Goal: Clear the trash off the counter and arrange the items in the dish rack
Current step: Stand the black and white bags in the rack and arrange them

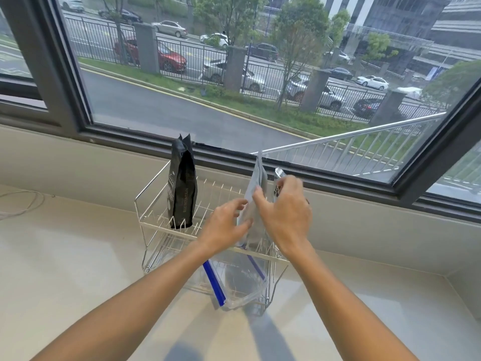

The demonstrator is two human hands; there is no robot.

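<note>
Standing a pale grey foil pouch (256, 183) upright in the top tier of the white wire two-tier dish rack (166, 226) looks like the step in hand. The right hand (285, 208) curls its fingers and thumb around the pouch's upper right edge, and the same hand also seems to hold a small silver-topped packet (279, 175) just behind the pouch, though blur makes that second grip hard to confirm. The left hand (229, 224) meets the pouch lower on its left side, fingers bent and pinching or steadying its edge. Well to the left of both grips, a tall black gusseted coffee bag (182, 186) already stands between the rack's tines. Directly below the grips, in the lower tier, a clear plastic lidded container with blue clips (239, 280) sits tilted and sticks out toward the person. The rack rests on a pale stone counter (78, 269) under a large window (234, 74). Next, the pouch's base needs to settle between tines so it stays upright once both hands let go; a thin, light pouch could easily flop over.
</note>
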